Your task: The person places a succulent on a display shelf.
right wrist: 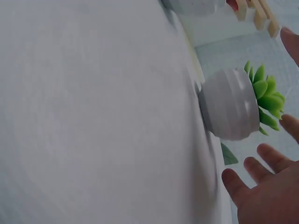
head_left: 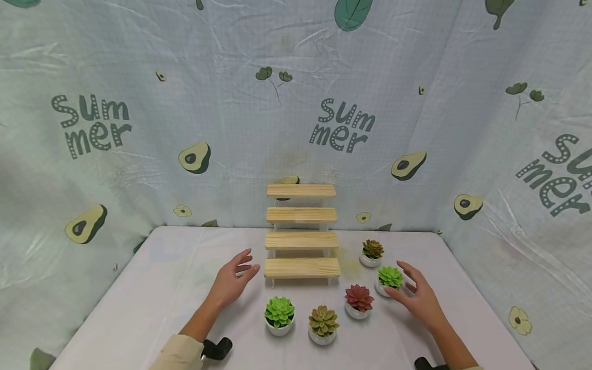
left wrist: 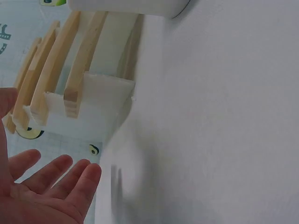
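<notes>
My left hand (head_left: 229, 282) hovers left of the wooden tiered shelf (head_left: 302, 267), fingers spread and holding nothing. In the left wrist view the same hand (left wrist: 51, 196) shows its loose fingers apart from the shelf's end. Near the right side of the table, my right hand (head_left: 418, 298) has thumb and fingers spread about a bright green potted succulent (head_left: 390, 276). The right wrist view shows that succulent's white pot (right wrist: 229, 105) standing on the table, with the fingers (right wrist: 268, 161) beside it and not wrapped round it; whether a fingertip touches the leaves I cannot tell.
A brownish succulent (head_left: 372, 249) stands behind the green one, and a red succulent (head_left: 358, 299) stands to its left. Nearer the front are another green succulent (head_left: 279, 313) and a yellowish-red one (head_left: 323, 322). A printed cloth (head_left: 277, 128) hangs behind the white table (head_left: 185, 267).
</notes>
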Action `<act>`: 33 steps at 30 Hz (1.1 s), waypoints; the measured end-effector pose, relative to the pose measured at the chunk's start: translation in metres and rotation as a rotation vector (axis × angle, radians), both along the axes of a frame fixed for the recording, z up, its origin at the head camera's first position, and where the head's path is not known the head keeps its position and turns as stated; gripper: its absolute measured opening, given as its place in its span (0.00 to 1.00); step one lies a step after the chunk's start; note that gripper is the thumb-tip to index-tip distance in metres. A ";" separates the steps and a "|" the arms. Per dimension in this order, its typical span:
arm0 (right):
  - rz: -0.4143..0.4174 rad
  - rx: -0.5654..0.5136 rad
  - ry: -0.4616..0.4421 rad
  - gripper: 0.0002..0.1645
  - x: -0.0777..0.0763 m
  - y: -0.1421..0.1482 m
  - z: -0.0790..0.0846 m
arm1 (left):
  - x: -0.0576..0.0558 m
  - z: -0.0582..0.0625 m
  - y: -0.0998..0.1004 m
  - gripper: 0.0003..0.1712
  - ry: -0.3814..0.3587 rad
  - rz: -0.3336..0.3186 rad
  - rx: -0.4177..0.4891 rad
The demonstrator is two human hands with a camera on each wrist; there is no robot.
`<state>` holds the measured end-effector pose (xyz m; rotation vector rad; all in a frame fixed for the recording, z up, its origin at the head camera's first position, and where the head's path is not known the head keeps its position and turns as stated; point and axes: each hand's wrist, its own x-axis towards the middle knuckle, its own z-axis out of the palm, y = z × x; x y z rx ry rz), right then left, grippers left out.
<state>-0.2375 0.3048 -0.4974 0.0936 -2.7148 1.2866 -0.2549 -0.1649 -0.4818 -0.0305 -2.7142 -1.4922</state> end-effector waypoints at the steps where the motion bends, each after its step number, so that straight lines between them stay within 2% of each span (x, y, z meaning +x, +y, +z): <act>1: -0.009 -0.019 -0.021 0.53 0.000 -0.001 0.000 | -0.001 0.000 0.002 0.39 -0.008 0.004 0.022; 7: -0.020 -0.102 -0.088 0.53 0.000 -0.005 -0.003 | -0.005 0.000 0.012 0.36 -0.050 -0.006 0.213; 14: -0.011 -0.178 -0.127 0.55 -0.001 -0.011 -0.004 | -0.009 0.001 0.019 0.33 -0.136 -0.034 0.341; 18: -0.014 -0.208 -0.158 0.58 -0.002 -0.012 -0.005 | -0.011 -0.001 0.021 0.33 -0.182 -0.047 0.386; 23: -0.050 -0.220 -0.185 0.62 -0.003 -0.012 -0.005 | -0.014 -0.004 0.023 0.30 -0.197 -0.039 0.433; 33: -0.145 -0.235 -0.220 0.55 -0.005 -0.015 -0.007 | -0.023 -0.012 0.024 0.25 -0.197 -0.027 0.503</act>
